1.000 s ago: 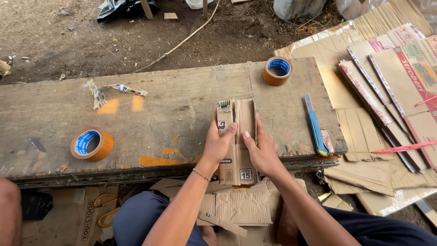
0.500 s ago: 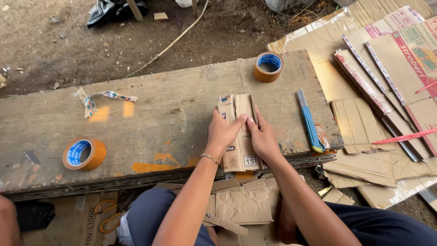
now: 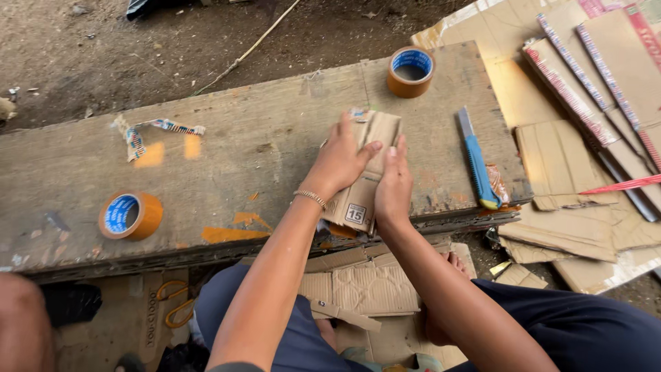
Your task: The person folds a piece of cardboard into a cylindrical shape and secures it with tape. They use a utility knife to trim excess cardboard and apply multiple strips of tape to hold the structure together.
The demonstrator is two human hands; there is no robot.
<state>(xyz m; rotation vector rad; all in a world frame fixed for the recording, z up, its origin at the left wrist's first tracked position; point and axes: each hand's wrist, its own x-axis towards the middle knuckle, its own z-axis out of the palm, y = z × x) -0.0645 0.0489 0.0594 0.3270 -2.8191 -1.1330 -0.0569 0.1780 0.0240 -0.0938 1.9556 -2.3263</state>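
Both hands press a folded cardboard piece [image 3: 365, 172] at the near edge of the worn wooden bench [image 3: 261, 151]. The left hand [image 3: 341, 160] lies on top with fingers curled over its upper edge, grasping it; the right hand [image 3: 394, 186] clasps its right side. A blue utility knife [image 3: 476, 160] lies just right, tape rolls [image 3: 411, 71] [image 3: 129, 215] farther off.

Folded cardboard piece [image 3: 365, 172]: matt brown paper, creased. Plank bench [image 3: 261, 151]: rough weathered wood w/ orange paint smears. Tape rolls [image 3: 129, 215] [image 3: 411, 71]: glossy plastic film (blue inner core). Cutter [image 3: 476, 160]: smooth blue plastic, metal blade.
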